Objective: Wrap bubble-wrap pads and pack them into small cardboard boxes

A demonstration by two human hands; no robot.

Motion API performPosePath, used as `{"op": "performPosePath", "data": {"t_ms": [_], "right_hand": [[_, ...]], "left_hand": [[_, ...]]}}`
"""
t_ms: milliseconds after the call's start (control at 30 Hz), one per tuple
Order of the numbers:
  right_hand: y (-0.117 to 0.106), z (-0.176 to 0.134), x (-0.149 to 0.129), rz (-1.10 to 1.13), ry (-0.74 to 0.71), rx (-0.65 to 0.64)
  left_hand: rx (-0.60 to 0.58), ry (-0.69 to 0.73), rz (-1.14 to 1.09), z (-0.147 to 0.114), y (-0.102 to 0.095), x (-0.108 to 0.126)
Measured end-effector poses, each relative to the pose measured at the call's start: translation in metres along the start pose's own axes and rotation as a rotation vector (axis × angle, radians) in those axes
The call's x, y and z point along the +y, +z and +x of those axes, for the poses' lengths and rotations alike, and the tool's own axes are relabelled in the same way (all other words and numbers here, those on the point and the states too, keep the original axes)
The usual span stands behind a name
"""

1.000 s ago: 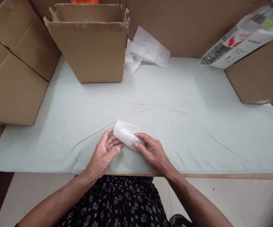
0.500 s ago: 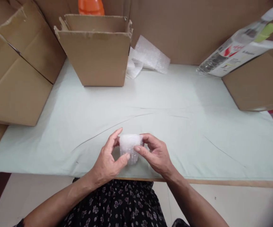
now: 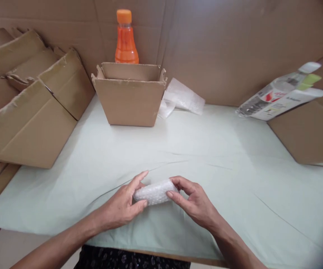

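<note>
A small bubble-wrapped bundle (image 3: 156, 192) lies sideways between my hands, just above or on the pale green cloth near the table's front edge. My left hand (image 3: 127, 200) holds its left end, thumb in front and fingers behind. At the other end, my right hand (image 3: 190, 198) pinches the wrap between thumb and fingers. Whatever is inside the wrap is hidden by the cloudy plastic.
A cardboard box (image 3: 130, 102) stands at the back, an orange bottle (image 3: 126, 43) behind it. Loose bubble wrap (image 3: 185, 96) lies beside it. Larger boxes (image 3: 35, 123) fill the left. At right, a clear plastic bottle (image 3: 276, 91) leans by another box (image 3: 307, 130).
The bundle has turned from upright to lying sideways, held at both ends. My view has tilted up, so the orange bottle shows more fully.
</note>
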State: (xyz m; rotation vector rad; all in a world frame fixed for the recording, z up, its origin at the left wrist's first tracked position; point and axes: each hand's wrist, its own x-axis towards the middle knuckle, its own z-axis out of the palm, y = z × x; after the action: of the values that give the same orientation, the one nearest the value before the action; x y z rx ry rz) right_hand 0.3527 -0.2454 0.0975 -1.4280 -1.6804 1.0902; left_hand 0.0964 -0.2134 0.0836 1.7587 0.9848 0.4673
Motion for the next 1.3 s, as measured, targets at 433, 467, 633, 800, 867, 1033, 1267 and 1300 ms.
{"op": "performPosePath", "data": {"t_ms": [433, 467, 633, 800, 867, 1033, 1267, 1300], "right_hand": [[-0.035, 0.024, 0.011, 0.063, 0.166, 0.222], [-0.039, 0.024, 0.011, 0.078, 0.166, 0.232], [-0.072, 0.015, -0.002, 0.266, 0.094, 0.406], [-0.095, 0.014, -0.048, 0.306, -0.083, 0.641], [-0.094, 0.021, -0.073, 0.274, -0.174, 0.689], [-0.082, 0.068, -0.117, 0.234, -0.299, 0.581], [-0.090, 0.129, -0.126, -0.505, -0.155, 0.345], [-0.090, 0.132, -0.130, -0.675, -0.157, 0.346]], "left_hand": [[0.685, 0.461, 0.953, 0.177, -0.175, 0.052], [0.680, 0.470, 0.949, 0.177, -0.175, 0.049], [0.701, 0.614, 0.972, 0.124, -0.145, 0.054], [0.619, 0.629, 1.022, 0.040, -0.102, 0.073], [0.569, 0.637, 1.018, 0.015, -0.093, 0.076], [0.626, 0.625, 0.964, -0.008, -0.094, 0.069], [0.690, 0.680, 0.914, -0.006, -0.094, 0.059], [0.691, 0.683, 0.919, -0.006, -0.093, 0.058]]}}
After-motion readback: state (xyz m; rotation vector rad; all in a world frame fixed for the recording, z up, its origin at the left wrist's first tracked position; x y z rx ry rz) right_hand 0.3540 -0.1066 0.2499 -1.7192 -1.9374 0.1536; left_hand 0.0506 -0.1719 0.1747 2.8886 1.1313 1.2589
